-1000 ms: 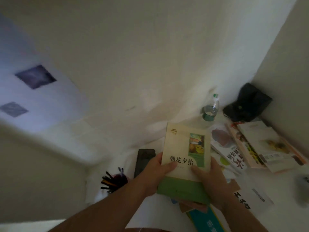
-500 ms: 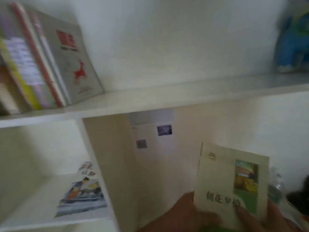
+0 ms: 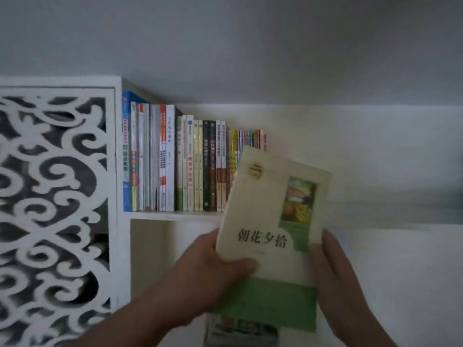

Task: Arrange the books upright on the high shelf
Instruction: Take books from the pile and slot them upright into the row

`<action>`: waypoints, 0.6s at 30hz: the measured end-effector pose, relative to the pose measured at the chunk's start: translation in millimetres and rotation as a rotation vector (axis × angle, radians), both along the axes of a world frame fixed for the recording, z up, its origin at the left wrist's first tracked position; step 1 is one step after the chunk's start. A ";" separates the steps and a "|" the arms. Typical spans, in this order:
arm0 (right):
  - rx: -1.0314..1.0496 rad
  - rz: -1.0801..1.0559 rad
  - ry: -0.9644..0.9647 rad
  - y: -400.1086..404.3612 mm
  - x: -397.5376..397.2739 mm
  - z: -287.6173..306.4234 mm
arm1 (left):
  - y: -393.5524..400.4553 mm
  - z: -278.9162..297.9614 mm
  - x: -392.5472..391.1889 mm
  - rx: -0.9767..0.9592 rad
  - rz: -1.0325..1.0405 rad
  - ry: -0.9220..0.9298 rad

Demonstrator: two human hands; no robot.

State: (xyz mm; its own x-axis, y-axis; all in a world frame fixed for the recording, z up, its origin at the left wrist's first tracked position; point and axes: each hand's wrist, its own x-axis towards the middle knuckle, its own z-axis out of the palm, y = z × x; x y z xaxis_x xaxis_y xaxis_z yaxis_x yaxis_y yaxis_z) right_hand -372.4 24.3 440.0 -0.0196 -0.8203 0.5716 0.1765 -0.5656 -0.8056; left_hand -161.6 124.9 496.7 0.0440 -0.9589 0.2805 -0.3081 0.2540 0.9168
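A row of books (image 3: 190, 161) is already stood upright at the shelf's (image 3: 172, 216) left end; one book (image 3: 273, 229) is gripped by the left hand (image 3: 213, 269) and the right hand (image 3: 333, 269), not yet shelved.

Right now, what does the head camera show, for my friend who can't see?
Both hands, left and right, hold a cream and green book up before a white shelf with a row of upright books. A carved white panel stands left.

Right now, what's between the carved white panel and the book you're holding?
In the head view, a row of upright books on the shelf stands between the panel and the held book.
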 end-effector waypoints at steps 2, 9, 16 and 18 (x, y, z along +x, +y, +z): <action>-0.147 -0.036 0.080 -12.9 35.1 40.4 | 1.3 18.2 35.5 -0.129 0.173 0.067; -0.220 -0.378 0.774 -100.4 123.5 136.4 | -4.0 51.4 93.6 -0.402 0.479 0.214; -0.242 -0.473 0.844 -122.9 130.0 140.5 | -24.1 51.2 110.7 -0.461 0.470 0.203; -0.274 -0.514 0.880 -124.3 127.9 141.6 | -30.1 53.4 108.4 -0.490 0.462 0.187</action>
State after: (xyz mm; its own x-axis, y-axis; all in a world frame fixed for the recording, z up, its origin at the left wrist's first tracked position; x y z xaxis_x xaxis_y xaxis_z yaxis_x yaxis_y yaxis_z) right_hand -244.5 -100.0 581.5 0.1836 -0.6714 0.7179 -0.7204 -0.5888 -0.3664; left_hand -53.2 94.8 550.1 0.5066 -0.5949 0.6240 -0.3325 0.5330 0.7780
